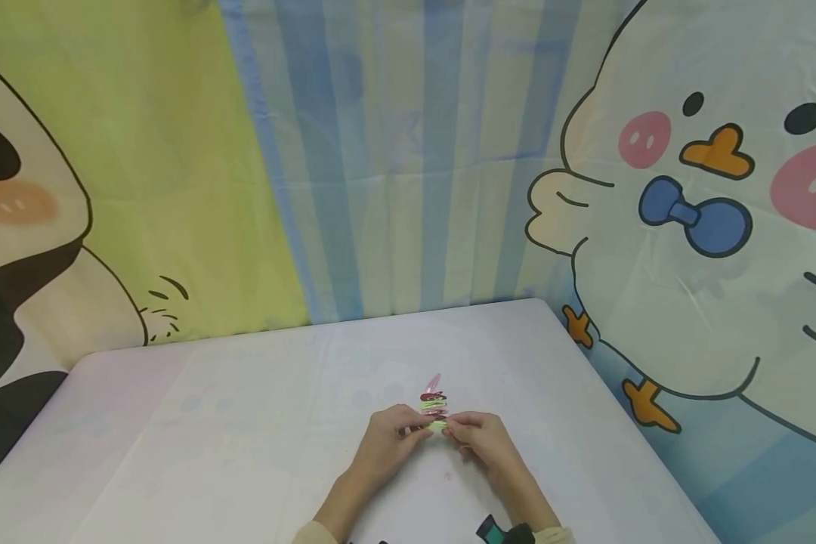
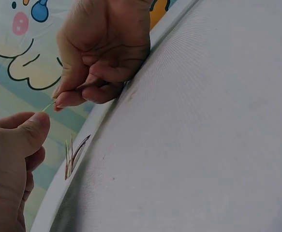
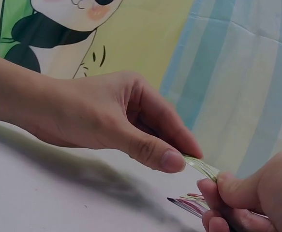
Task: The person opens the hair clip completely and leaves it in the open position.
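Note:
A small banded piece of green, dark red and pink strips [image 1: 434, 403] lies at the middle of the white table, a pink tip pointing away. My left hand [image 1: 389, 440] pinches the near, green end between thumb and finger. On the other side my right hand [image 1: 487, 442] pinches that same end. The right wrist view shows the light green strip [image 3: 201, 168], bowed and finely lined, stretched between both hands' fingertips. Below it, thin dark and pink strips [image 3: 191, 205] stick out by the right fingers. Several strip ends [image 2: 73, 158] stand out in the left wrist view. Its exact kind is unclear.
The white tabletop [image 1: 197, 446] spreads around both hands, its far edge against a striped and yellow cartoon curtain [image 1: 408, 189]. A black and teal strap [image 1: 499, 531] shows near the right wrist. A small faint mark [image 1: 448, 476] lies on the table.

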`<state>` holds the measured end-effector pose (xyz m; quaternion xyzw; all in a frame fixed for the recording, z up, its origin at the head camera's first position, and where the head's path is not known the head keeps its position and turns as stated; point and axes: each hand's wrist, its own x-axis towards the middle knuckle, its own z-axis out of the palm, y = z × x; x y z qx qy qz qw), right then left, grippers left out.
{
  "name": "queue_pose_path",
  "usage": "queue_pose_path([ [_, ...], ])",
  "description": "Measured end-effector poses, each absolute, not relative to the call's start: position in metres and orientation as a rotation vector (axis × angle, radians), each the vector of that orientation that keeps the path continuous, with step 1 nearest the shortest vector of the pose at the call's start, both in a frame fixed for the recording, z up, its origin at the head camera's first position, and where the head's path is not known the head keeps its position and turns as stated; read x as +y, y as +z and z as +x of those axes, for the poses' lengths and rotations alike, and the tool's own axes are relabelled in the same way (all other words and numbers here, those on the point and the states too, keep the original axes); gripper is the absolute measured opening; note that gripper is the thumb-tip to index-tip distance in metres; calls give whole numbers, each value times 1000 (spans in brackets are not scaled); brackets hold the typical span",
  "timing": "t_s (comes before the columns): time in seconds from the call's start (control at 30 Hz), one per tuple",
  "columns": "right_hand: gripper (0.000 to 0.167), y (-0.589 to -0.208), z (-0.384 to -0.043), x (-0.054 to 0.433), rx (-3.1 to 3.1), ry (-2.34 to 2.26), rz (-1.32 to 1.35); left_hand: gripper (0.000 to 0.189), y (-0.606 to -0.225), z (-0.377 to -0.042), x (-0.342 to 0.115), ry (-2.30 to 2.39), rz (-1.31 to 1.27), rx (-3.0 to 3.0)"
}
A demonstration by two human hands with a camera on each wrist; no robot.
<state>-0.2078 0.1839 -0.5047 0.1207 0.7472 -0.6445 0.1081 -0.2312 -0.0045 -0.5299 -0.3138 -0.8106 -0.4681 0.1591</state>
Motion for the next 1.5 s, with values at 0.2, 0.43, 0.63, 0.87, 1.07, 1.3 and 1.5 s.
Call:
queue_pose_path([
  [0.2,35,-503,-207,188,2155,-1933,278,21,-531,-232,-4,-1306,-893,-2308],
  [0.43,35,-506,-210,194,2211,-1954,175,20,-531,-233,-4,-1283,-838,-2285],
  [0.63,23,-513,-213,196,2435,-1850,114,18,-532,-233,-5,-1299,-742,-2325],
  [0.87,15,-520,-212,191,2760,-1635,6,17,-531,-232,-5,-1346,-701,-2371],
  [1.07,13,-521,-210,191,2863,-1586,-14,17,-532,-232,-5,-1344,-708,-2370],
  [1.3,12,-519,-209,192,2862,-1578,-2,16,-533,-232,-4,-1358,-694,-2410],
  [1.5,11,-518,-210,192,2853,-1585,7,17,-534,-232,-5,-1324,-700,-2412],
])
